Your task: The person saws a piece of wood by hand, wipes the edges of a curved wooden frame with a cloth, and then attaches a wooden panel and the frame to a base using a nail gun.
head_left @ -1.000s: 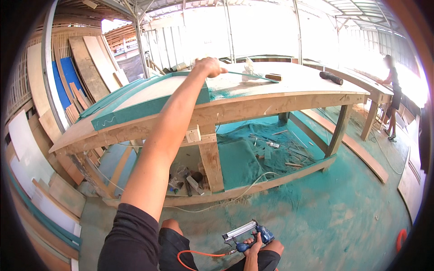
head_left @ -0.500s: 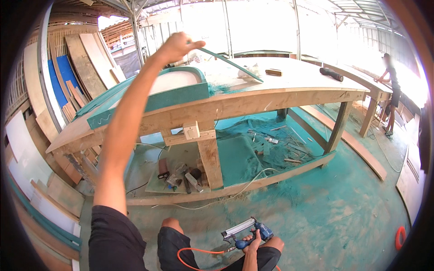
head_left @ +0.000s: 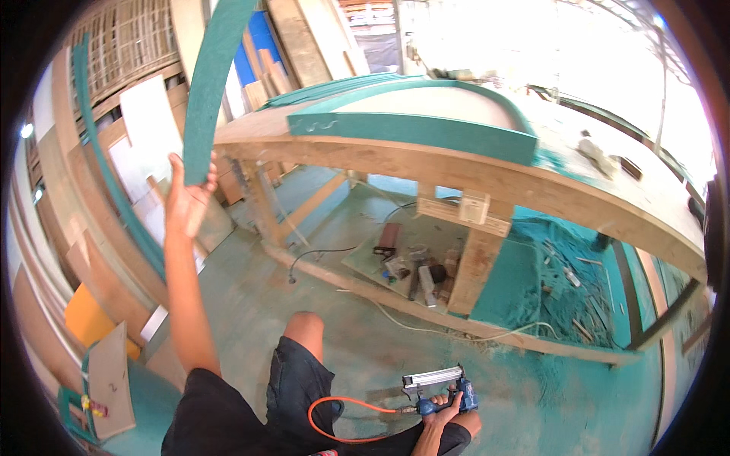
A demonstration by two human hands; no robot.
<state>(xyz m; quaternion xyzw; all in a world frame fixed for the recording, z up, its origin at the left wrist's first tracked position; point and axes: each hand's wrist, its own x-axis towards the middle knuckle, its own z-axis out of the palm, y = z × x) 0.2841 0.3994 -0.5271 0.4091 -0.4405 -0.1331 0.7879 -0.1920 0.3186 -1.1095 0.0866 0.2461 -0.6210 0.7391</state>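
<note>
A long, slightly curved green board strip [head_left: 209, 91] stands nearly upright in my left hand [head_left: 188, 201], which grips its lower end at the left of the bench. Its top runs out of the picture. Low down by my right knee, my right hand [head_left: 441, 410] is wrapped round the handle of a blue air nail gun [head_left: 468, 395] with a silver magazine. An orange air hose [head_left: 323, 401] loops from the gun across my lap. On the bench, a curved frame of green strips [head_left: 414, 131] surrounds a pale panel.
The wooden workbench [head_left: 365, 152] spans the middle, with more green strips [head_left: 334, 90] on its left end. Underneath lie assorted tools [head_left: 418, 273], a pale cable [head_left: 471, 334] and green dust with offcuts [head_left: 566, 281]. Boards and panels [head_left: 148, 114] lean along the left side.
The view has turned left. My left hand has come down from over the bench to its left side, and the green strip now stands upright. My right hand keeps the nail gun by my knee.
</note>
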